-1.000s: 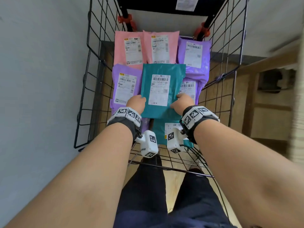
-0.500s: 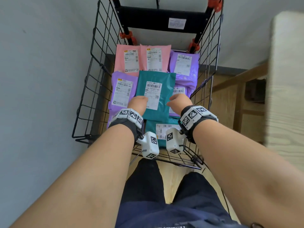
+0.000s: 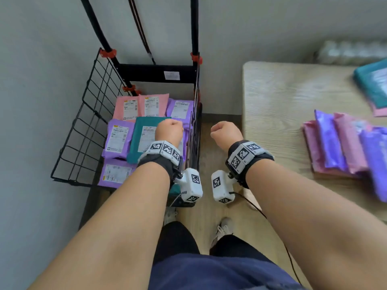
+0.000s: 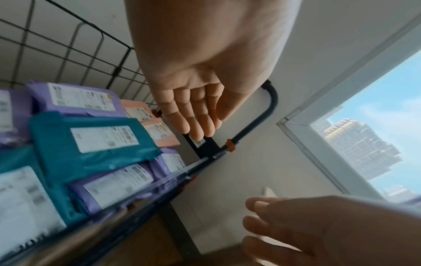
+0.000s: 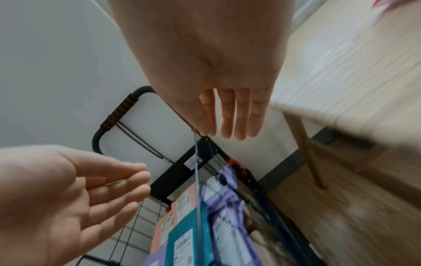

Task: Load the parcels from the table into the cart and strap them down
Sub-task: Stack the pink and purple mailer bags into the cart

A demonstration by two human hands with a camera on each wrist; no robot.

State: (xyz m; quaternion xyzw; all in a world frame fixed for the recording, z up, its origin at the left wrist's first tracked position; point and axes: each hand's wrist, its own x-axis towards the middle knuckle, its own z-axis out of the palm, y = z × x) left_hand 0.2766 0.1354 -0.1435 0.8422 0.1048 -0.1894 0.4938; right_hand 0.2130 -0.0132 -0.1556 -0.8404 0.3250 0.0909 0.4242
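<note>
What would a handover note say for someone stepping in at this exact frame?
Left hand: open, holding nothing, above the cart.
Right hand: open, holding nothing, between the cart and the table.
Done: pink, purple and teal parcels lie flat in the cart, a teal parcel on top.
Left: a row of pink and purple parcels and a teal one are on the table and need loading. No strap lies across the load; thin cords hang from the cart handle.
</note>
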